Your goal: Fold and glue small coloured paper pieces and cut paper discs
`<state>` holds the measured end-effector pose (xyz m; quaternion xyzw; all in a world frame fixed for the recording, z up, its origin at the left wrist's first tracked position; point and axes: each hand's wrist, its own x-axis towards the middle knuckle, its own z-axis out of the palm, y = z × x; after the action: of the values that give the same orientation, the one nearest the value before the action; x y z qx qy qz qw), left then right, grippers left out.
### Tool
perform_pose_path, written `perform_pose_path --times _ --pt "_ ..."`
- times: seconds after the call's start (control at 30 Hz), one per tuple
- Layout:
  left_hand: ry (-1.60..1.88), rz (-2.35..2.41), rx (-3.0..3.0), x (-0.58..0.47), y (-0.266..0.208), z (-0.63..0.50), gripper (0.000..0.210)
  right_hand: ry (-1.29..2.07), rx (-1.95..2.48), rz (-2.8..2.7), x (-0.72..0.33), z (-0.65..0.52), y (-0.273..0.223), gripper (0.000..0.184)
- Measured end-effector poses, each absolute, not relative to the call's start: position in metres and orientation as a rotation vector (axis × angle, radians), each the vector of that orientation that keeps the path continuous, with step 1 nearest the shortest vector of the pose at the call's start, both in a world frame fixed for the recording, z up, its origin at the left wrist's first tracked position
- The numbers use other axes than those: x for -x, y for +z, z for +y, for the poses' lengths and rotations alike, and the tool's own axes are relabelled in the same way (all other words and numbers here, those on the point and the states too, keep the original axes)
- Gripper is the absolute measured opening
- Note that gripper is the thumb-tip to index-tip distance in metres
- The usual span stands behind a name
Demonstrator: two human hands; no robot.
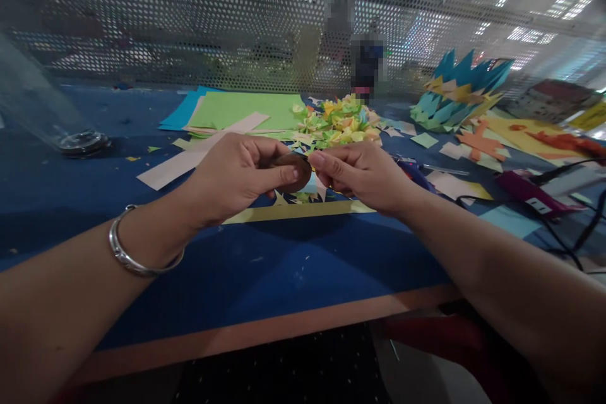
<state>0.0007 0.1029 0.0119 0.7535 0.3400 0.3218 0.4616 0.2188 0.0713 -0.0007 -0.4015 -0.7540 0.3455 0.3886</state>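
Observation:
In front of me, both hands meet above the table at a small round brown disc, which looks like a roll of tape point(298, 178). My left hand point(250, 170) pinches the roll between thumb and fingers; a silver bangle circles that wrist. My right hand point(353, 170) is closed, its thumb and forefinger pressed together at the roll's upper right edge. What lies between those fingertips is mostly hidden. Below the hands, a long yellow paper strip point(298, 211) lies across the table. Just behind them is a heap of folded and cut paper pieces point(348, 123).
Green paper sheets point(250, 107) and a pale pink strip point(163, 170) lie at the back left. A clear container point(83, 142) stands far left. To the right are a spiky paper crown point(457, 95) and a purple device point(525, 192) with black cables. Perforated panel point(189, 25) behind.

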Motion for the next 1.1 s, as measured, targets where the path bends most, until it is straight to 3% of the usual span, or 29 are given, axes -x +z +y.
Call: perform_pose_path --times 0.8,1.1 --pt "0.670 0.837 -1.880 0.000 0.013 0.109 0.015 0.729 1.080 -1.962 -0.219 0.074 -0.003 0.061" --pt "0.339 0.989 -2.091 -0.005 0.014 0.102 0.034 0.536 1.216 -1.857 -0.227 0.081 -0.003 0.062"
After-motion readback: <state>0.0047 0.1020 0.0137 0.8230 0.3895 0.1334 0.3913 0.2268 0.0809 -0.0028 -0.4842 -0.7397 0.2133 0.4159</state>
